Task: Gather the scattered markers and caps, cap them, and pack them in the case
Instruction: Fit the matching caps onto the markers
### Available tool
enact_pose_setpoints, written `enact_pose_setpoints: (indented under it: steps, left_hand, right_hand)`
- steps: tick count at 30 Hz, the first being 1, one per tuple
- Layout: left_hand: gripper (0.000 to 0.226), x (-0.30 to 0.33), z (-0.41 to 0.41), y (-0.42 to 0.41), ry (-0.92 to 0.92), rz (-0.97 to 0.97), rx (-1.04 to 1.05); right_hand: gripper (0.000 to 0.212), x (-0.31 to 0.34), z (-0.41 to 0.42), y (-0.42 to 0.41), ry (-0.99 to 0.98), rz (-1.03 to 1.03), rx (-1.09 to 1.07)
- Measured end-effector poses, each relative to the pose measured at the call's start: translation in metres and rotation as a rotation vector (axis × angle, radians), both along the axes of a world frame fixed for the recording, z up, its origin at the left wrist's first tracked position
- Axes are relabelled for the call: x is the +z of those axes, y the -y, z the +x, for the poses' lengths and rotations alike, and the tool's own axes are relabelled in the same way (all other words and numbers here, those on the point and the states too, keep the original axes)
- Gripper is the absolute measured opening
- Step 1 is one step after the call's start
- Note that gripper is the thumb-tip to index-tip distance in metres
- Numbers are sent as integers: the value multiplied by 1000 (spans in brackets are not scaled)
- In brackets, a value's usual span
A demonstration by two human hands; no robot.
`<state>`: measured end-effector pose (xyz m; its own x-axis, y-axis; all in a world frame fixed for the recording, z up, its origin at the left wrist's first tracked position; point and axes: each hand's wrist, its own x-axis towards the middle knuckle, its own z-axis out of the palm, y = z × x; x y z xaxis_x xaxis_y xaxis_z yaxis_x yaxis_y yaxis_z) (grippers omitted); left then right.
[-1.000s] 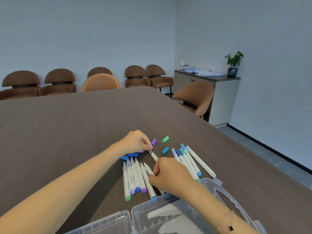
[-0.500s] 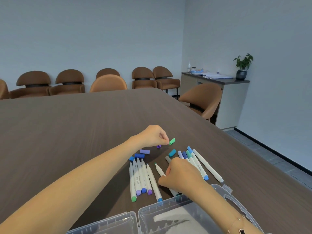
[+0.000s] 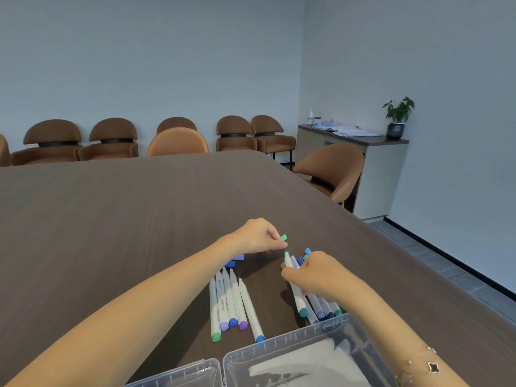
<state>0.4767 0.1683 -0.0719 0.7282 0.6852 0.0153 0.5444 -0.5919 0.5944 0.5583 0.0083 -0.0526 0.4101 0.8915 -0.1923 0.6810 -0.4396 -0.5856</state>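
My left hand [image 3: 258, 236] pinches a green cap [image 3: 284, 237] just above the table. My right hand [image 3: 315, 272] grips a white marker [image 3: 295, 289] with a teal end, its tip pointing up toward the green cap. Under and beside that hand lies a bunch of white markers [image 3: 321, 305] with blue and teal ends. A row of several white markers [image 3: 231, 303] lies left of centre. Loose blue and purple caps [image 3: 234, 261] sit below my left wrist. The clear plastic case [image 3: 279, 350] lies open at the near edge.
The brown table [image 3: 111, 219] stretches far ahead and left. Brown chairs [image 3: 176, 141] line the far side, and one chair [image 3: 332, 169] stands at the right edge. A cabinet [image 3: 371, 169] with a potted plant [image 3: 398, 118] stands by the right wall.
My left hand moved right and took up the green cap. My right hand lifted a marker from the table and turned its tip toward that cap.
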Motion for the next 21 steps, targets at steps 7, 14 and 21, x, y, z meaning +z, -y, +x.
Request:
enact_pose_setpoints:
  steps: [7, 14, 21]
  left_hand:
    - [36, 1, 23, 1, -295, -55, 175]
    - [27, -4, 37, 7, -339, -80, 252]
    - [19, 13, 0, 8, 10, -182, 128]
  right_hand:
    - [41, 18, 22, 9, 36, -86, -49]
    - [41, 23, 29, 10, 16, -96, -87]
    - [36, 20, 26, 6, -58, -58, -71]
